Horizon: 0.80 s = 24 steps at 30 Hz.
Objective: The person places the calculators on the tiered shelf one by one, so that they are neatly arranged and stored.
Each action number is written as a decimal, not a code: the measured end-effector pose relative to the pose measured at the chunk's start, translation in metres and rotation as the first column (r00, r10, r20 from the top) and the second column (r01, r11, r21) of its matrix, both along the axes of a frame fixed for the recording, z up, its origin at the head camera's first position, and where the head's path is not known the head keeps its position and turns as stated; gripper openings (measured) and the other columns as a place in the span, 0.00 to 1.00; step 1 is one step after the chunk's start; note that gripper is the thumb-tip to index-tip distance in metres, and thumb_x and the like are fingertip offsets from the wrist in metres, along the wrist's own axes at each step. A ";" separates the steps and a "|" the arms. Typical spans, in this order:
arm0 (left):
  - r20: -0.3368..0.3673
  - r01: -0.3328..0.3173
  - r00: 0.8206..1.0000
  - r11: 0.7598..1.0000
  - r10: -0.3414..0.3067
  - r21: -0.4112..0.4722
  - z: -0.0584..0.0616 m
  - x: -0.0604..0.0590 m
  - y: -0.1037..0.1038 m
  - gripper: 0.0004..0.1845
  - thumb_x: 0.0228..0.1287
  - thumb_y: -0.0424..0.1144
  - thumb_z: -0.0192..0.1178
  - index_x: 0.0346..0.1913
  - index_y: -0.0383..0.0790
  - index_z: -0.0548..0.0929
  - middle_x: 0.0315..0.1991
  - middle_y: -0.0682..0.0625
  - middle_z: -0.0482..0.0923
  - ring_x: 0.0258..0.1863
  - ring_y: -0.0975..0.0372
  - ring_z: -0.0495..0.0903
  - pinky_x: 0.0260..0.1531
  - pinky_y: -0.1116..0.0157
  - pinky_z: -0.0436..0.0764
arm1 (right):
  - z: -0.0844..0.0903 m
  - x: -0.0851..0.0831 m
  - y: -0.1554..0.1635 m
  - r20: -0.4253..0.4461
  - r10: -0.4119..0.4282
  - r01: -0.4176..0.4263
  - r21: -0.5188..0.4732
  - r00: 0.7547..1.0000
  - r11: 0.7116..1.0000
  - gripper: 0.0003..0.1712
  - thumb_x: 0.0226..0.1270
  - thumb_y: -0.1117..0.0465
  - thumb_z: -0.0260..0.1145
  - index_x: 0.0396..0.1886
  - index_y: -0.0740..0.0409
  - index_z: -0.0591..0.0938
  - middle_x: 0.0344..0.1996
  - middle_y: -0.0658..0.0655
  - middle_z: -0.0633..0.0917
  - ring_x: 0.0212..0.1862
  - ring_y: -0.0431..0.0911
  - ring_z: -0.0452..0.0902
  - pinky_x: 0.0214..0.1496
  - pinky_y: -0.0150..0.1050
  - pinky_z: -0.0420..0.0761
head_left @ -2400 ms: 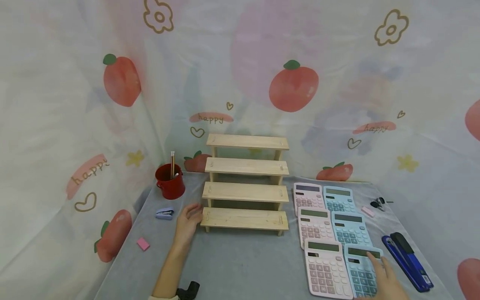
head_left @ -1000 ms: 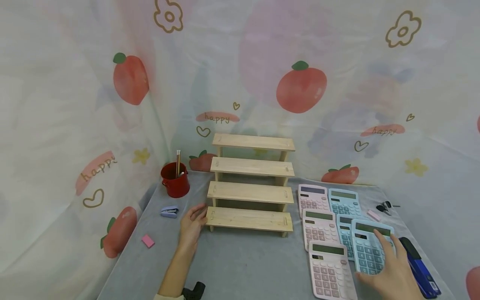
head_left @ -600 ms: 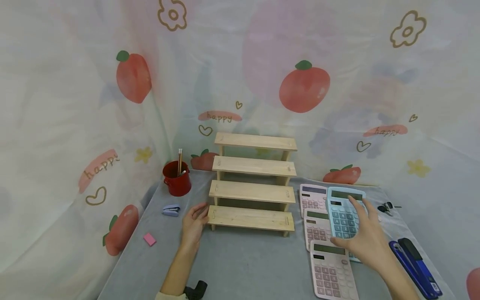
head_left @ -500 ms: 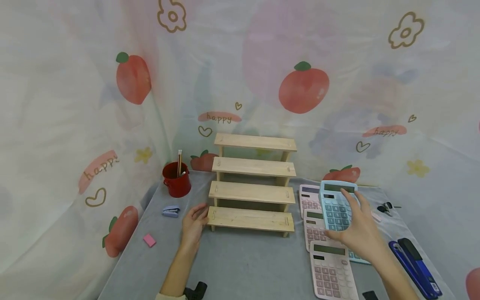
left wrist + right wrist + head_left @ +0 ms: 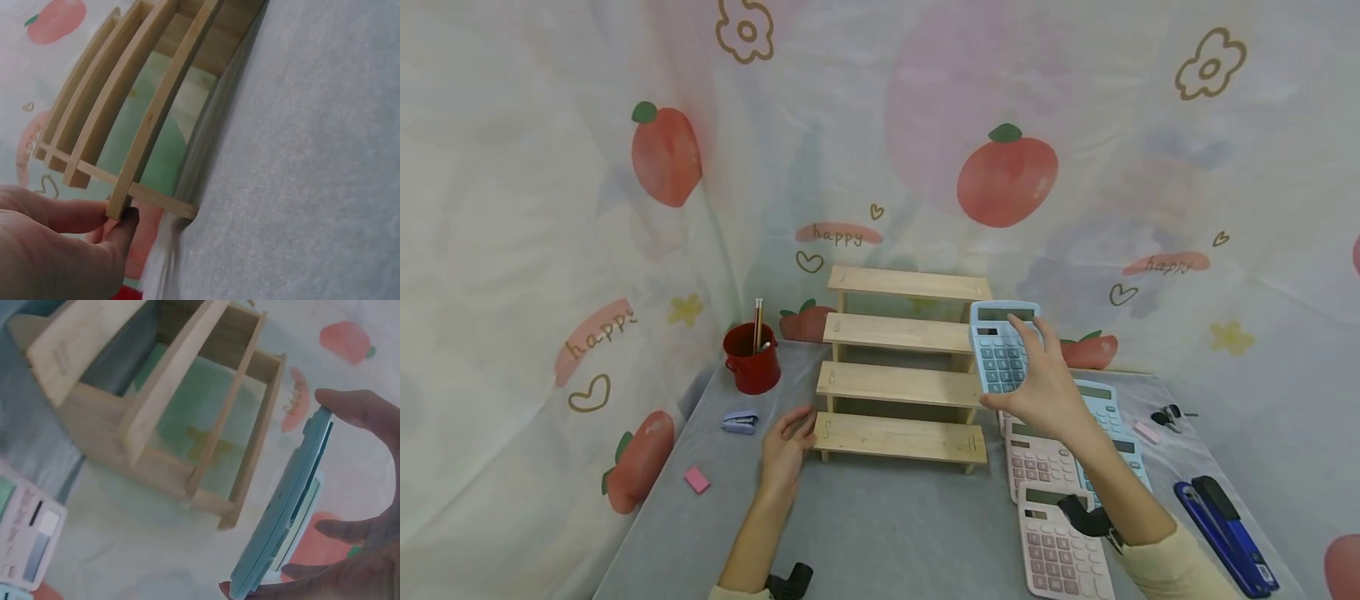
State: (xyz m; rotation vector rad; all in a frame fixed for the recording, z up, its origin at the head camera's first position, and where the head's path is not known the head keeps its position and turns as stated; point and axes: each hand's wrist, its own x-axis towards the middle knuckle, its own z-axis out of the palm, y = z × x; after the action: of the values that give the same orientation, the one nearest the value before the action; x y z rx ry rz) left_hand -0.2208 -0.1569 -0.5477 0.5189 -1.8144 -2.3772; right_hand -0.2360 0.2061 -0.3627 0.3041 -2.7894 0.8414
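My right hand point(image 5: 1043, 387) holds a light blue calculator point(image 5: 998, 367) by its edges, thumb at one end and fingertips at the other. It is raised beside the right end of a stepped wooden display rack point(image 5: 895, 332); the right wrist view shows a gap between the calculator point(image 5: 284, 503) and the rack point(image 5: 172, 381). With thumb and fingers, my left hand point(image 5: 784, 454) pinches the left end of the rack's lowest shelf point(image 5: 898, 437). The left wrist view shows that grip close up, the left hand point(image 5: 59, 247) at the board's end.
Pink calculators point(image 5: 1063, 550) and blue ones point(image 5: 1127, 442) lie overlapping at right, beside a large blue stapler point(image 5: 1225, 533), a pink eraser point(image 5: 1146, 431) and black clips point(image 5: 1167, 414). At left are a red bucket point(image 5: 752, 367) with pencils, a small stapler point(image 5: 741, 422) and a pink block point(image 5: 697, 479).
My right hand has lifted the nearest blue calculator from the front of the group, carrying it up and leftward to the rack's right end. The left hand keeps its hold on the shelf.
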 end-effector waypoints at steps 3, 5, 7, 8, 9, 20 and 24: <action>0.010 -0.003 1.000 1.000 0.003 0.008 0.000 0.000 -0.001 0.31 0.63 0.14 0.53 0.71 0.28 0.72 0.72 0.32 0.69 0.73 0.46 0.71 0.53 0.67 0.81 | 0.011 -0.013 -0.018 -0.010 0.010 -0.010 -0.019 1.000 1.000 0.72 0.46 0.51 0.86 0.86 0.48 0.52 0.83 0.68 0.45 0.72 0.78 0.61 0.54 0.73 0.76; 0.008 -0.002 1.000 1.000 0.002 0.014 0.001 0.000 -0.002 0.31 0.63 0.14 0.53 0.71 0.28 0.72 0.72 0.32 0.69 0.73 0.46 0.71 0.53 0.67 0.81 | 0.018 -0.022 -0.031 -0.019 0.011 -0.012 -0.027 1.000 1.000 0.72 0.46 0.51 0.86 0.86 0.47 0.51 0.83 0.68 0.44 0.72 0.78 0.59 0.55 0.73 0.76; 0.002 0.002 1.000 1.000 -0.002 0.020 0.001 0.000 -0.002 0.32 0.63 0.13 0.53 0.71 0.28 0.71 0.72 0.31 0.69 0.73 0.46 0.71 0.52 0.68 0.81 | 0.024 -0.033 -0.042 -0.024 0.010 -0.011 -0.033 1.000 0.999 0.72 0.46 0.51 0.86 0.86 0.46 0.51 0.83 0.67 0.44 0.72 0.77 0.60 0.54 0.72 0.76; -0.001 0.004 1.000 1.000 -0.004 0.024 0.001 0.000 -0.002 0.32 0.63 0.13 0.52 0.71 0.27 0.71 0.72 0.31 0.69 0.73 0.46 0.71 0.52 0.68 0.81 | 0.026 -0.038 -0.048 -0.024 0.012 -0.013 -0.040 1.000 0.999 0.72 0.45 0.51 0.86 0.86 0.46 0.51 0.83 0.67 0.44 0.72 0.76 0.61 0.55 0.71 0.76; -0.003 0.006 1.000 1.000 -0.006 0.028 0.001 0.000 -0.002 0.32 0.63 0.13 0.52 0.71 0.27 0.71 0.72 0.31 0.69 0.73 0.45 0.71 0.52 0.69 0.82 | 0.029 -0.042 -0.054 -0.024 0.013 -0.014 -0.043 1.000 0.999 0.72 0.45 0.51 0.86 0.86 0.46 0.51 0.83 0.67 0.44 0.72 0.75 0.61 0.55 0.71 0.76; 0.032 0.006 0.999 1.000 -0.007 0.023 0.002 -0.001 -0.002 0.31 0.64 0.15 0.54 0.72 0.30 0.71 0.72 0.33 0.69 0.73 0.47 0.71 0.63 0.58 0.78 | 0.035 -0.086 -0.118 0.003 0.027 -0.027 -0.086 1.000 0.996 0.73 0.40 0.49 0.88 0.85 0.46 0.55 0.82 0.67 0.48 0.72 0.71 0.61 0.60 0.71 0.73; 0.033 0.006 0.999 0.999 -0.007 0.032 0.002 -0.002 -0.002 0.31 0.64 0.14 0.54 0.71 0.30 0.72 0.72 0.33 0.69 0.72 0.47 0.72 0.57 0.64 0.81 | 0.036 -0.102 -0.142 0.019 0.016 -0.015 -0.082 1.000 0.997 0.72 0.40 0.49 0.87 0.84 0.47 0.56 0.81 0.68 0.50 0.69 0.72 0.63 0.58 0.69 0.75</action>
State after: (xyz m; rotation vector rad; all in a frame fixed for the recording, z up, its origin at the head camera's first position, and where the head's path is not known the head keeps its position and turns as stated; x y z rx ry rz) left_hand -0.2228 -0.1585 -0.5458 0.5596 -1.7965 -2.4200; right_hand -0.3384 0.0645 -0.3266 0.3058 -2.7652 0.9637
